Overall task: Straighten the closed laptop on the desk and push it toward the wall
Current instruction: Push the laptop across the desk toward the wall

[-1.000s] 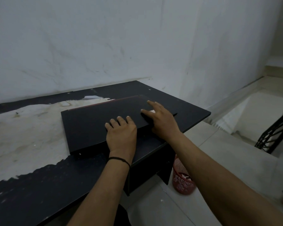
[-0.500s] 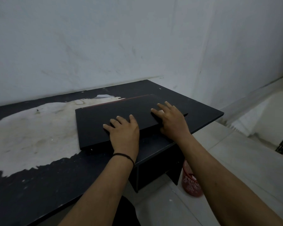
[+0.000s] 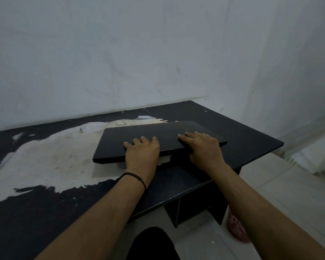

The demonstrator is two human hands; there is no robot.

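Laptop [image 3: 148, 141]: closed, flat on surface [image 3: 242, 136], near right end, short of wall [image 3: 158, 53].
Left hand [image 3: 142, 152]: grip wide, palm at near edge, fingers flat on lid; placed for pushing, not lifting.
Right hand [image 3: 204, 149]: grip wide, flat over near right corner; likely steering the angle.
Remaining: gap to wall.

black laptop [image 3: 144, 136], black desk [image 3: 242, 139] with white patches

Left hand [image 3: 142, 152] and right hand [image 3: 204, 149] lie flat on the closed laptop [image 3: 148, 136] on the worn desk [image 3: 242, 139] near the wall [image 3: 139, 53].
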